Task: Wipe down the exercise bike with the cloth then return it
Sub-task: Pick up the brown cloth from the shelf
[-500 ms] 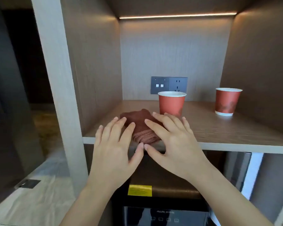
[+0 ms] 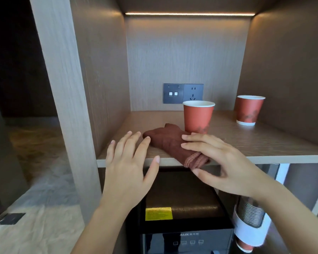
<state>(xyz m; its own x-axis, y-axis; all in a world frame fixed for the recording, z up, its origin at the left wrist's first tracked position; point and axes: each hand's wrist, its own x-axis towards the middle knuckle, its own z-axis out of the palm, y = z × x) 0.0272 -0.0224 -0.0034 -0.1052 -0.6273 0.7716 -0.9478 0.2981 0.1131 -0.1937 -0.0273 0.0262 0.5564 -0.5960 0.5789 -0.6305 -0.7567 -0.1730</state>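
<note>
Head view looks down at a wooden shelf with a folded brown cloth on it. The cloth lies near the front edge of the shelf, toward its left side. Its long way runs slanted, from the back left to the front right, and the front end pokes a little over the edge. The right hand is nearer. Its fingers lie on top of that front end and its thumb curls under, so it looks like it is pinching the cloth. The left hand is spread flat and holds nothing; its fingertips sit just beside the cloth's back left end. A red cup stands right behind the cloth, so a lift should come forward, off the edge.
</note>
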